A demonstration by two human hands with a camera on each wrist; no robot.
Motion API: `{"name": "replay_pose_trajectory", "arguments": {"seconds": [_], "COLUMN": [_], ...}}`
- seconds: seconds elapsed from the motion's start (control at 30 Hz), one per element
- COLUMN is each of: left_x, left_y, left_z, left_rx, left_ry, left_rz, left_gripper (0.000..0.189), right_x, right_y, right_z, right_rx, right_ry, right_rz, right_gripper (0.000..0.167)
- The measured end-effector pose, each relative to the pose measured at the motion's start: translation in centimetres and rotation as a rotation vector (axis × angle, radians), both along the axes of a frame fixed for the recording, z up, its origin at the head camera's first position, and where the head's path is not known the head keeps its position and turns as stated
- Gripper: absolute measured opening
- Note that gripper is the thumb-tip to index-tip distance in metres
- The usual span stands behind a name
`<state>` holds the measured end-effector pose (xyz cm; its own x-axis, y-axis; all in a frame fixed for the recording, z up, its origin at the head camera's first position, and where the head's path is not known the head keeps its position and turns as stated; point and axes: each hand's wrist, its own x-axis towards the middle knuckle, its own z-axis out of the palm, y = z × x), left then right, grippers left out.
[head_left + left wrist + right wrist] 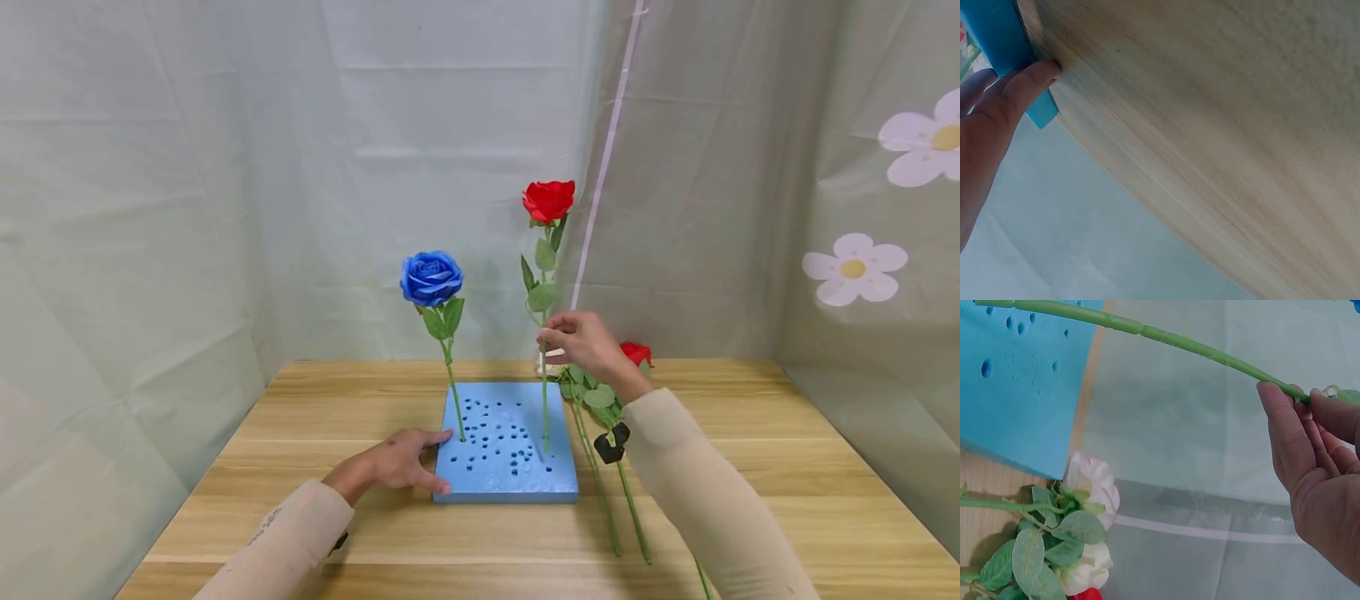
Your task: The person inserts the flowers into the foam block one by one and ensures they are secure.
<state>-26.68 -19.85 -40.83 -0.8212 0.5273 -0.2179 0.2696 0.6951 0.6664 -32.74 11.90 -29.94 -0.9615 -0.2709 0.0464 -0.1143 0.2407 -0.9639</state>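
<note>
My right hand pinches the stem of an upright red rose between thumb and fingers. In the right wrist view, the green stem runs from the fingertips toward the blue holed block. Its lower end is over the block's right part; I cannot tell whether it sits in a hole. A blue rose stands in the block at its left side, leaning slightly left. My left hand rests against the block's left edge, thumb and finger spread; in the left wrist view its fingers touch the block's side.
Right of the block, several roses lie on the wooden table, among them a red one, a pale pink one and a white one. Their stems point toward the front. Pale curtains hang behind and beside the table.
</note>
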Motion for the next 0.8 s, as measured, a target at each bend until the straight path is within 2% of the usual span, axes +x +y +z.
{"name": "replay_pose_trajectory", "arguments": {"seconds": [0.3, 0.57, 0.8], "left_x": [0.0, 0.0, 0.1], "left_y": [0.0, -0.1, 0.0], "left_z": [0.0, 0.0, -0.1], "left_rx": [0.002, 0.007, -0.007], "left_ry": [-0.003, 0.007, -0.002], "left_rz": [0.001, -0.01, 0.017], "left_gripper": [0.095, 0.093, 0.094], "right_x": [0.2, 0.0, 0.0], "right_y": [-1.4, -2.9, -3.8], "right_z": [0.0, -0.1, -0.1], "right_rx": [0.02, 0.021, 0.013], "right_ry": [0.028, 0.038, 0.071], "right_rz": [-0.014, 0.009, 0.022], "right_gripper": [0.017, 0.018, 0.013]}}
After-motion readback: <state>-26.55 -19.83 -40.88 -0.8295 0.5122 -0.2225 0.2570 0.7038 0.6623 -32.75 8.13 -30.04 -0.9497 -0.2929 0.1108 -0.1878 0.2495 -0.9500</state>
